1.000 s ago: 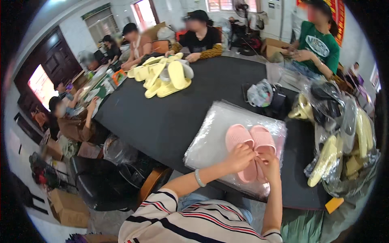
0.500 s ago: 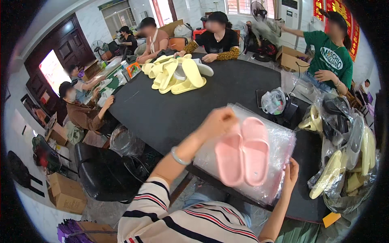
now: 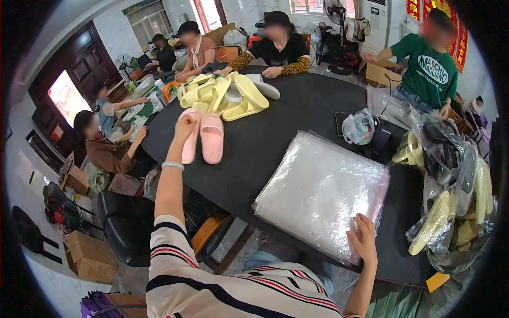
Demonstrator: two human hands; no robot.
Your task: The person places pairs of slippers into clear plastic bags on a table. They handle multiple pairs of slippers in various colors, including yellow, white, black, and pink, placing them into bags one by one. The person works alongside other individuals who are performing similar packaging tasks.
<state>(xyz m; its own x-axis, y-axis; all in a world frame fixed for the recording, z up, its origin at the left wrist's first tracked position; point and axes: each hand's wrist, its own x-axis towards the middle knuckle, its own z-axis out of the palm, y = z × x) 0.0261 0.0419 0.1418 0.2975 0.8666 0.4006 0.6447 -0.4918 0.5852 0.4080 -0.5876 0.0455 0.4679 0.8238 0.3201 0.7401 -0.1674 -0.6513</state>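
My left hand (image 3: 184,130) is stretched out across the black table, closed at the upper part of one slipper of a pink pair (image 3: 212,139). The two slippers lie side by side, soles down, just in front of a heap of pale yellow slippers (image 3: 245,98). My right hand (image 3: 363,238) rests on the near right corner of a stack of clear plastic bags (image 3: 318,193), its fingers spread and holding nothing. The stack lies flat along the near edge of the table.
The black table (image 3: 286,127) spans the middle. On its right are a small crumpled clear bag (image 3: 358,127) and bagged slippers (image 3: 432,222). Several people sit around it; one in green (image 3: 430,69) stands at the far right. A black chair (image 3: 130,225) is at my left.
My left hand has carried the pink slippers from on top of the bags leftward and away to the yellow heap. My right hand has shifted slightly along the bags' edge.
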